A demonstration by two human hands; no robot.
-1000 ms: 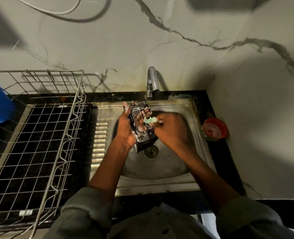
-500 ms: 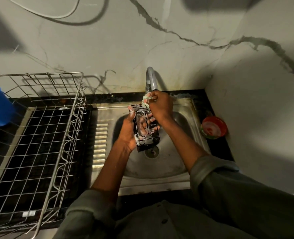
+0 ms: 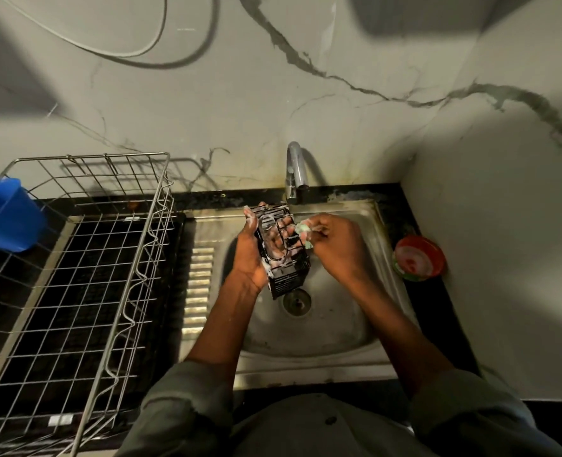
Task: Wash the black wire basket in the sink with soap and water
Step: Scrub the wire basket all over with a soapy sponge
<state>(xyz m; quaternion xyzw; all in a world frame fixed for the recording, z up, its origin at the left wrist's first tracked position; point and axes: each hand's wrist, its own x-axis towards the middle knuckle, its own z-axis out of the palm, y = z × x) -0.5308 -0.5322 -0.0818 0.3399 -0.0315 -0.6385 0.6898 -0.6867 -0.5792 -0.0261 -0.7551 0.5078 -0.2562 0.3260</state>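
The small black wire basket (image 3: pixel 286 278), streaked with white suds, is held upright over the steel sink (image 3: pixel 339 328), just above the drain (image 3: pixel 297 301). My left hand (image 3: pixel 248 255) grips its left side, with fingers showing through the wires. My right hand (image 3: pixel 337 244) is closed on a green scrub pad (image 3: pixel 302 229) and presses it against the basket's upper right edge. The tap (image 3: pixel 294 173) stands right behind the basket; I see no water running from it.
A large metal dish rack (image 3: pixel 85 275) fills the counter to the left, with a blue plastic cup (image 3: pixel 7 216) hooked on its far left side. A red round soap tub (image 3: pixel 419 257) sits right of the sink by the wall.
My right hand with the scrub pad came down from the basket's top near the tap to its upper right edge. The left hand keeps the basket over the drain.
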